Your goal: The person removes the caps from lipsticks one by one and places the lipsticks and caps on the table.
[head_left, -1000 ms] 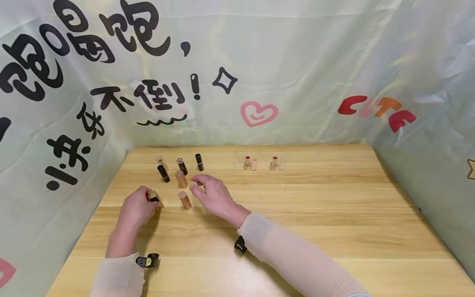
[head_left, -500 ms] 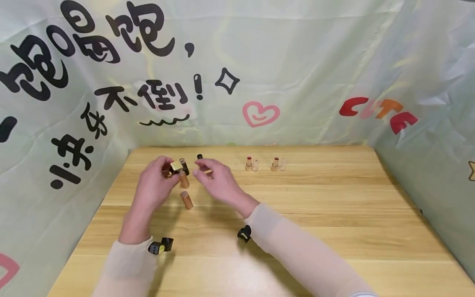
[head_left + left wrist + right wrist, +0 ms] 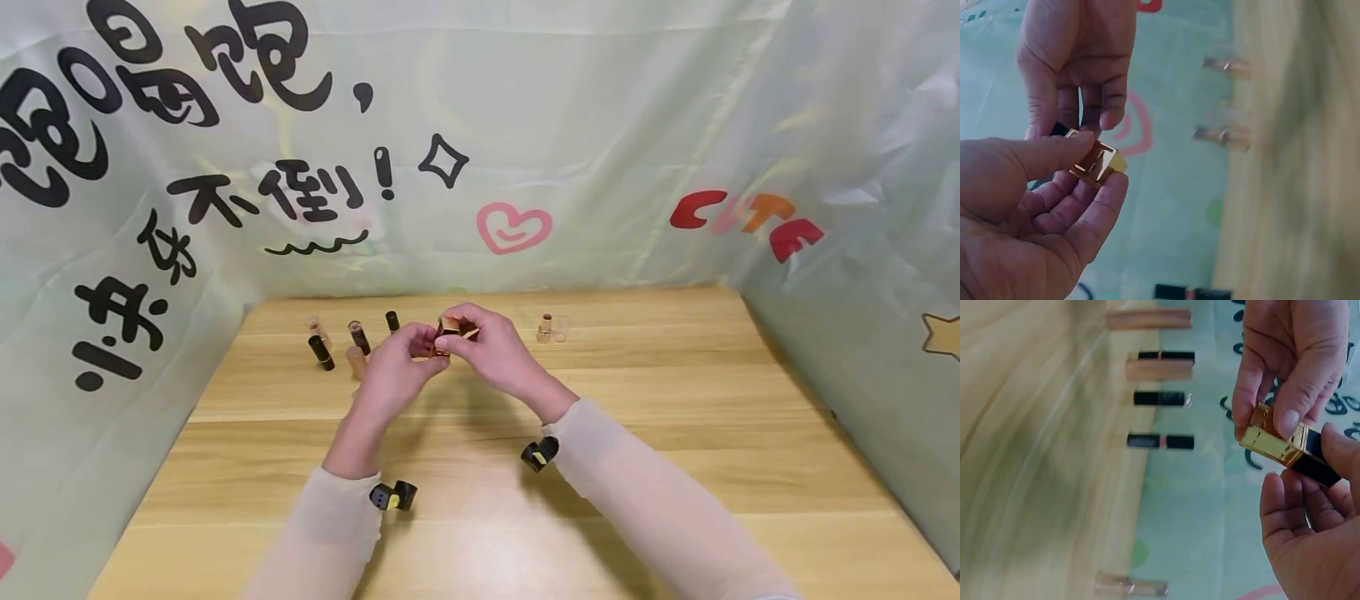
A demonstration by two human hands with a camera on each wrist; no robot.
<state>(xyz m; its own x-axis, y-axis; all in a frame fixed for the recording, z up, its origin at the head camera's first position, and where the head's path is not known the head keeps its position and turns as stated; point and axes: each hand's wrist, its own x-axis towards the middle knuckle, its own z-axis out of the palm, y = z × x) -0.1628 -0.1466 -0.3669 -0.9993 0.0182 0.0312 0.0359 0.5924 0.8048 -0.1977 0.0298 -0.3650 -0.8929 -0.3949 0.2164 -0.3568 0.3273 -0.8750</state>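
Observation:
Above the table, toward the back, both hands meet at a square gold-and-black lipstick [image 3: 447,327]. My left hand [image 3: 393,371] pinches its gold end [image 3: 1266,445] between thumb and fingers. At the black end [image 3: 1315,476], my right hand [image 3: 501,350] has its thumb on one side and curled fingers on the other. In the left wrist view the gold end [image 3: 1105,156] shows between left thumb and fingertips, while the right hand [image 3: 1079,50] comes down from above and the black end is mostly hidden.
Left of the hands stand black lipstick tubes [image 3: 321,353], a clear-topped tube [image 3: 359,337] and a rose-gold tube [image 3: 356,363], partly covered by the left hand. An uncapped lipstick [image 3: 545,329] stands beside its clear cap [image 3: 562,329] at the back right. Printed fabric [image 3: 600,167] walls the table.
My left hand has carried the lipstick from the left side to the back middle. The right hand has moved rightward from the tubes and now holds the black end.

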